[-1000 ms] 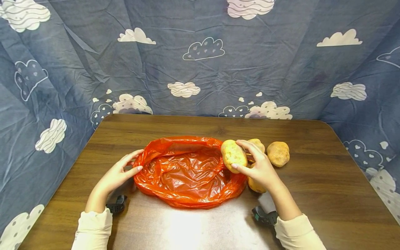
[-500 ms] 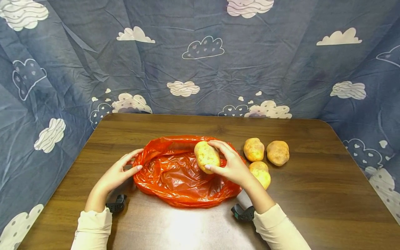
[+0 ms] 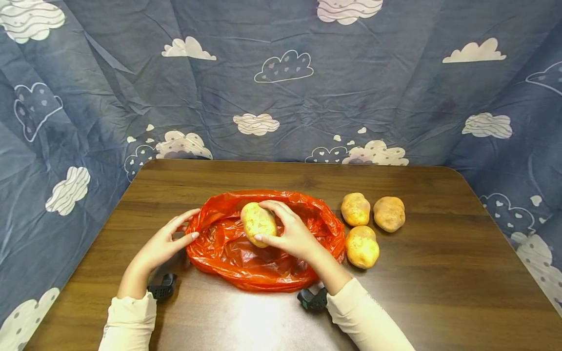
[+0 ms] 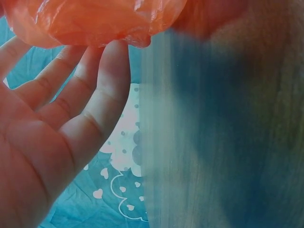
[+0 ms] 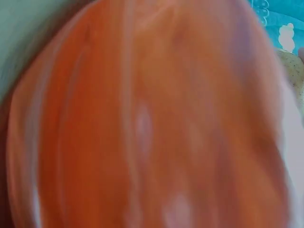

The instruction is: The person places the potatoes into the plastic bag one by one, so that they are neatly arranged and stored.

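Observation:
A red plastic bag lies on the table with its mouth spread wide. At its left end my left hand touches the rim, thumb and fingers apart and fairly straight. In the left wrist view the bag meets the tips of the left hand. Over the bag's mouth, my right hand grips a potato between thumb and fingers. The right wrist view is mostly filled by the blurred bag; a sliver of potato shows at its right edge.
Three more potatoes rest right of the bag: one at the back, a browner potato beside it, and a nearer potato close to the bag. A cloud-patterned cloth hangs behind the wooden table.
My right hand has carried the potato leftward, from the bag's right rim to over the middle of its mouth. The left hand has stayed at the bag's left end.

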`<state>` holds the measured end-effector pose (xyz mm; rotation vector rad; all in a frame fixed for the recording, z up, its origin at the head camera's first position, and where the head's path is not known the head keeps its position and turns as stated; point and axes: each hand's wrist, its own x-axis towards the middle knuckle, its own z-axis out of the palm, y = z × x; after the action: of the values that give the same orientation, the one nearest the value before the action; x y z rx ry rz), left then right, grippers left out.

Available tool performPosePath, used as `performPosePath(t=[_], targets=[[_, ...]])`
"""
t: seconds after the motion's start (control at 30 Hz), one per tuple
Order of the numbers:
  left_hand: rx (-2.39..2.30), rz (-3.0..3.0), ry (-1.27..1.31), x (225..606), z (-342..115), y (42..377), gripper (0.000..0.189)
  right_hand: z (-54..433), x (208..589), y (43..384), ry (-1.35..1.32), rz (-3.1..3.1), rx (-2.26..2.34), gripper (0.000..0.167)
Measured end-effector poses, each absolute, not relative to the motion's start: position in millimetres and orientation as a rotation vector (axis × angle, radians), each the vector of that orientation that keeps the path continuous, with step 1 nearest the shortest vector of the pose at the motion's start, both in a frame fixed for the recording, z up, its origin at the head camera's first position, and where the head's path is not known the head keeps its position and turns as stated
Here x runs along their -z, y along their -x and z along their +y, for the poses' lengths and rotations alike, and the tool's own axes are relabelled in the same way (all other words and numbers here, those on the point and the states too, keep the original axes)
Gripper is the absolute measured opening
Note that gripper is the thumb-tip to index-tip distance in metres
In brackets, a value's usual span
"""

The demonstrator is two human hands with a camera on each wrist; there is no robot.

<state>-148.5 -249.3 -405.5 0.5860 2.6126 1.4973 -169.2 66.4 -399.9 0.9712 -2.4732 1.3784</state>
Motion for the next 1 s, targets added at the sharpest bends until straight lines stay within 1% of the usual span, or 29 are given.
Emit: performPosePath(t=[0.3, 0.73, 1.0], targets=[[-1.503, 2.610, -0.576, 405, -249, 149, 0.054, 34, 410, 174, -0.937, -2.439, -1.587, 0.061], [-1.509, 2.597, -0.584, 403, -248, 148, 0.055, -6, 425, 175, -0.869, -2.466, -1.876, 0.062], [-1.514, 2.593, -0.580, 402, -247, 147, 0.054, -14, 403, 159, -0.890, -2.502, -1.967, 0.059]])
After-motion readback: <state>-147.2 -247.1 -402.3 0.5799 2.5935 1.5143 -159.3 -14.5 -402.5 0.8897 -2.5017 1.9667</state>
